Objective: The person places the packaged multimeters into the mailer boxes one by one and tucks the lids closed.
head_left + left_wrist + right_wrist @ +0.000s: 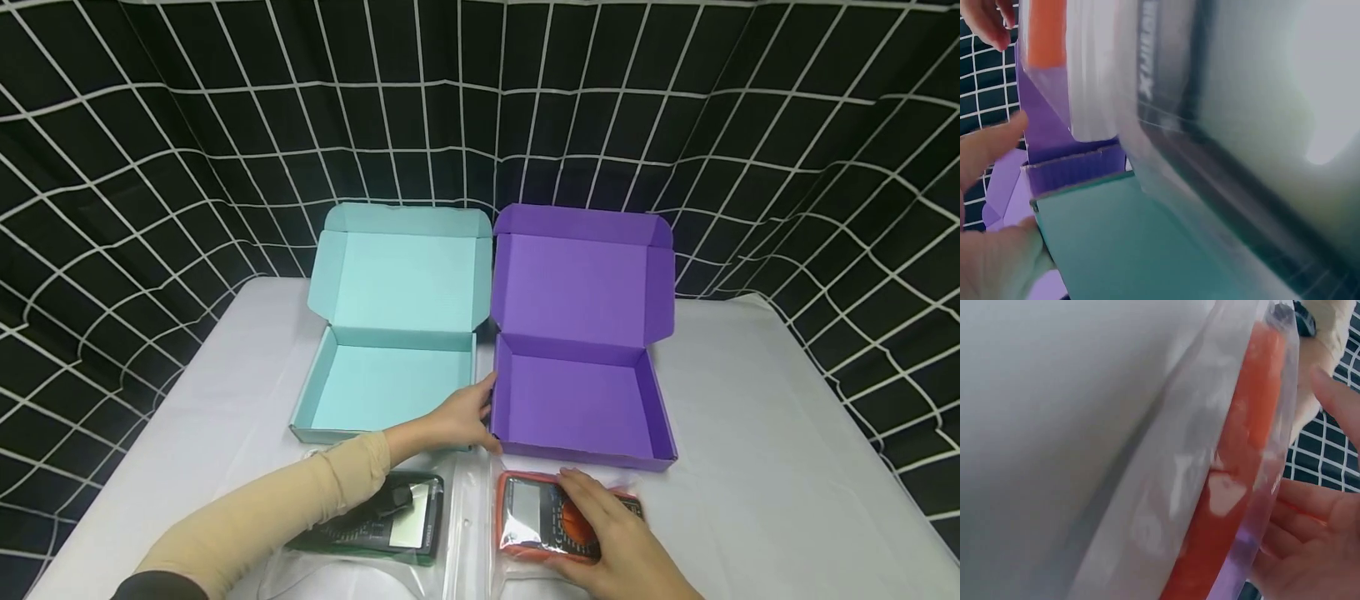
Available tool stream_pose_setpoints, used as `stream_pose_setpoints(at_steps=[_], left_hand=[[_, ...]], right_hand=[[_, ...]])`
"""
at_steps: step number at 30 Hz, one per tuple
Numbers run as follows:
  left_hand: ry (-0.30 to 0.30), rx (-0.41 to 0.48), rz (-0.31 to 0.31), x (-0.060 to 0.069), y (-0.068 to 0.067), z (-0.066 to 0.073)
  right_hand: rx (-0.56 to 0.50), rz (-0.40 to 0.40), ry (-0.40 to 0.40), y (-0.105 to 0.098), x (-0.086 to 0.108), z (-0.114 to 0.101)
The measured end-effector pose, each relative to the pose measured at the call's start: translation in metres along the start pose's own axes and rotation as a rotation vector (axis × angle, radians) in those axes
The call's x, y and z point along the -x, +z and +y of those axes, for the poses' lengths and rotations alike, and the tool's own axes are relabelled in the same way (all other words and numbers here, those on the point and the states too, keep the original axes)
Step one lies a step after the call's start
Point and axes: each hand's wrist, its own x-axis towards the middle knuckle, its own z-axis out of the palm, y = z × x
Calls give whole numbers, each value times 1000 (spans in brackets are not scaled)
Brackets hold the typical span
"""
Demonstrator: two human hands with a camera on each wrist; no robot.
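My left hand (463,417) reaches across the teal box and touches the left wall of the purple box (577,407), thumb by its near corner. The thumb and fingers are spread in the left wrist view. In front of the purple box lies a red-edged multimeter (525,510) in a clear plastic bag. My right hand (618,537) rests over its right part, fingers extended across the dial side. A dark green multimeter (409,517), also bagged, lies below my left forearm and is partly covered by it.
The teal box (390,387) stands left of the purple one, both with lids raised. A white cloth covers the table (757,417). Behind and at the sides hangs a black curtain (525,117) with a white grid.
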Motion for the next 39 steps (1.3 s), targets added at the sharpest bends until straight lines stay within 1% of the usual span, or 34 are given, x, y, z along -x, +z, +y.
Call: stream_pose_setpoints(at_steps=[1,3,7,13,15,19,22,28,34,39], left_hand=[[-8,-24,14,-1,1,0],[-31,-35,32,-2,2,2],[-53,-5,39,-3,4,3],[-46,25,57,-3,4,3],[-45,41,61,-3,5,2],[-59,68,65,-3,6,2],[-65,85,70,-3,7,3],[-73,92,84,-2,8,4],[-93,73,102,-2,9,6],[-101,70,116,-3,11,5]], right_hand=[[9,-5,-17,1,0,0],[27,-12,-50,3,-1,0],[64,-42,-95,3,-3,0],[74,-183,-45,-6,-9,-1],[81,-206,-40,-6,-12,-2],[84,-207,-34,-4,-17,-4],[76,-209,-14,-1,-20,-6],[67,-244,5,0,-28,-5],[83,-247,-20,1,-33,-2],[129,-224,-56,1,-32,-1]])
